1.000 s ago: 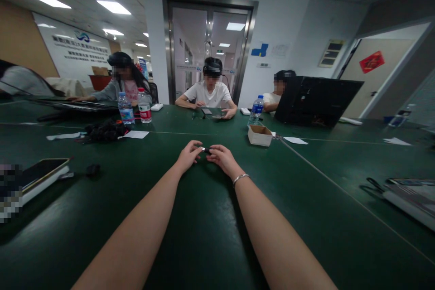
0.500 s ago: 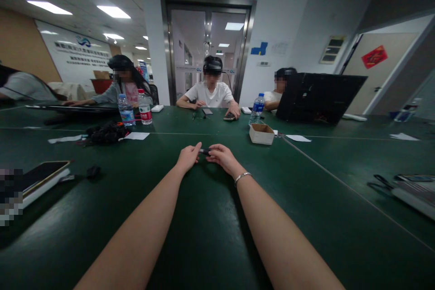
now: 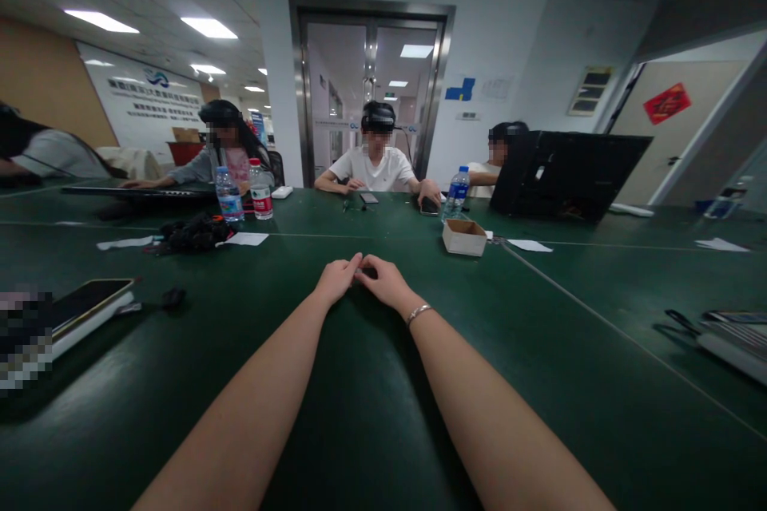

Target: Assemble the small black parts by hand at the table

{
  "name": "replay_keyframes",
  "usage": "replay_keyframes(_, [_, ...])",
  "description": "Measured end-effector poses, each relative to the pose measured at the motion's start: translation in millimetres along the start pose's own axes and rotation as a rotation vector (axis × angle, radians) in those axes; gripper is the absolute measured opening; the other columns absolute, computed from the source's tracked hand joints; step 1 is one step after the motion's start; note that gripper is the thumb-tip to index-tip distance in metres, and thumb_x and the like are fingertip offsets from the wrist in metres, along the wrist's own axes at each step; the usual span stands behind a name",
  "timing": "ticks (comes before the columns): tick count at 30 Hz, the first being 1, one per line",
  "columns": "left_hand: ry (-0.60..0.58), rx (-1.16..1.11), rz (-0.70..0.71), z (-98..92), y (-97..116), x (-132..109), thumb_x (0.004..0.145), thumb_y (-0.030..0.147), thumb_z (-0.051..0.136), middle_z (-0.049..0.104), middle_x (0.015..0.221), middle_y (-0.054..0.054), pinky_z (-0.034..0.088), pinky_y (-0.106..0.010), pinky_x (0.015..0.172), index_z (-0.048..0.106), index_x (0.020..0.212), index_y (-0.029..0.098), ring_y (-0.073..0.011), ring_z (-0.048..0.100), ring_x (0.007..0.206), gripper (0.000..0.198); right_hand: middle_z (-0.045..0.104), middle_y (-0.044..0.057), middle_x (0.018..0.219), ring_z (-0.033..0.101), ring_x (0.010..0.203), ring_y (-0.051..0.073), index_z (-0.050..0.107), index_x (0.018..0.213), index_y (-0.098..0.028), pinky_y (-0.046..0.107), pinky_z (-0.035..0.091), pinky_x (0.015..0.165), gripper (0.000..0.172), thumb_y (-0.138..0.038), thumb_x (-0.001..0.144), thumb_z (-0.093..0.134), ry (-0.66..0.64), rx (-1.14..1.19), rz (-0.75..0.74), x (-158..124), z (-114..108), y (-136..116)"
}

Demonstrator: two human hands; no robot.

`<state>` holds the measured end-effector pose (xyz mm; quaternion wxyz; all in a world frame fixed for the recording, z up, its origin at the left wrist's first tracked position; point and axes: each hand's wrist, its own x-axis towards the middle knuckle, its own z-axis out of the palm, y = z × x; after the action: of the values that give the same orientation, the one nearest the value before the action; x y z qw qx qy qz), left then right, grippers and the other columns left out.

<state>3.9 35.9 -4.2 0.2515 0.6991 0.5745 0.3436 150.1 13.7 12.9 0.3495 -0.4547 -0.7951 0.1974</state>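
Over the middle of the green table (image 3: 365, 383), my two hands meet at the fingertips. Between them is a small black-and-silver stick (image 3: 367, 273), mostly covered by fingers, so its exact kind does not show. My left hand (image 3: 336, 281) is closed on its left end, thumb uppermost. My right hand (image 3: 388, 283), with a silver bracelet (image 3: 419, 314) at the wrist, has its fingers curled round the dark right part.
Beyond my hands stand an open cardboard box (image 3: 464, 239), water bottles (image 3: 229, 196) and a black cable bundle (image 3: 195, 233). A phone (image 3: 89, 305) lies at left, a monitor (image 3: 569, 176) stands at right. A person in white (image 3: 380, 168) sits opposite, with other people alongside.
My hands have come closer together, and my right fingers have slid left along the stick, covering more of it. The person opposite has moved a hand with a dark phone-like object to the right.
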Motion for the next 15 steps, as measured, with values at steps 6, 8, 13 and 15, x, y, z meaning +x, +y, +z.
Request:
replay_keyframes(6, [-0.007,0.353,0.228,-9.3,8,-16,0.089,0.052,0.02,0.063,0.085,-0.008,0.042,-0.03,0.074,0.061,0.08,0.018,-0.0195,0.058,0.081,0.054,0.064,0.01,0.096,0.056,0.091,0.02,0.057,0.095,-0.017,0.031,0.041,0.08,0.015,-0.017,0.083,0.048,-0.076,-0.367,-0.106,-18,-10,-6])
replay_keyframes(8, [-0.032,0.536,0.324,-29.5,2,-27,0.087,0.048,0.032,0.061,0.1,-0.009,0.041,-0.032,0.082,0.06,0.096,0.019,-0.0216,0.055,0.094,0.041,0.064,0.009,0.091,0.056,0.087,0.019,0.058,0.087,-0.017,0.029,0.041,0.077,0.011,-0.019,0.083,0.047,-0.023,-0.318,-0.02,-27,-23,8])
replay_keyframes(13, [0.285,1.013,-0.047,-116.6,-46,-72,0.08,0.038,0.042,0.05,0.123,-0.02,0.031,-0.051,0.095,0.047,0.125,0.012,-0.0361,0.039,0.119,0.053,0.059,0.003,0.067,0.053,0.064,0.016,0.056,0.072,-0.019,0.027,0.039,0.06,0.025,-0.031,0.084,0.038,0.291,-0.145,0.362,-66,-92,66])
replay_keyframes(15, [0.39,1.078,-0.265,-151.8,-71,-94,0.079,0.04,0.039,0.047,0.127,-0.022,0.03,-0.056,0.094,0.044,0.128,0.011,-0.0393,0.036,0.121,0.057,0.054,0.001,0.058,0.051,0.058,0.015,0.056,0.069,-0.019,0.027,0.038,0.057,0.027,-0.035,0.082,0.038,0.377,-0.095,0.468,-85,-124,90])
